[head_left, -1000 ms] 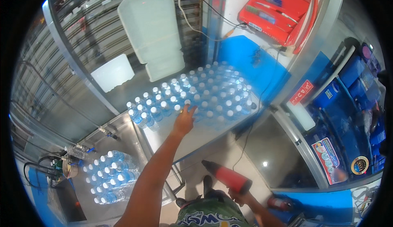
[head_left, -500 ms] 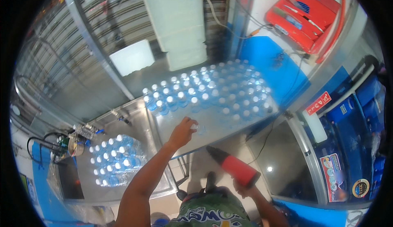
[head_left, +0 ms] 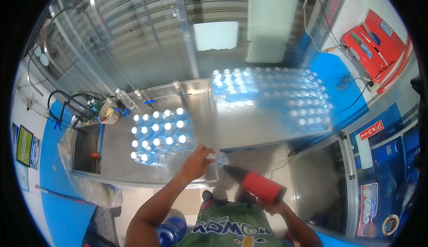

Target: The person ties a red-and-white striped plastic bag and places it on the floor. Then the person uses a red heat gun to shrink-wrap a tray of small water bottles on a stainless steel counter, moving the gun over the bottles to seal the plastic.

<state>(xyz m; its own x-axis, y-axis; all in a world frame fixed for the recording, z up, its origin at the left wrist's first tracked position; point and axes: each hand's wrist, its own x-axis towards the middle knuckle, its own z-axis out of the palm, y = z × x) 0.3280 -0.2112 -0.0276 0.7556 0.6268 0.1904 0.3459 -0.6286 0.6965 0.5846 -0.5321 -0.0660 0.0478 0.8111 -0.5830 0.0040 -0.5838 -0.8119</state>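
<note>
My left hand point(head_left: 197, 161) grips a small clear plastic bottle point(head_left: 221, 159) at its white-capped end, with the bottle's body tilted out to the right. A red heat gun point(head_left: 264, 188) with a black nozzle is in my right hand point(head_left: 270, 206), whose fingers are partly hidden beneath it. The nozzle's tip points up and left at the bottle, very near it; whether they touch I cannot tell. Rows of white-capped water bottles point(head_left: 156, 127) stand on the steel sink counter point(head_left: 120, 171) to the left. More capped bottles point(head_left: 236, 86) stand on the steel table point(head_left: 276, 129) to the right.
A cord point(head_left: 285, 163) trails right from the heat gun. A sink basin point(head_left: 87, 151) with taps and a small bucket point(head_left: 109, 113) lies far left. A blue water jug point(head_left: 171, 230) is on the floor. An open red case point(head_left: 372, 46) hangs at the right wall.
My view has swung to the left. My left hand has brought the bottle from over the right table to the heat gun's nozzle. The heat gun stays in my right hand.
</note>
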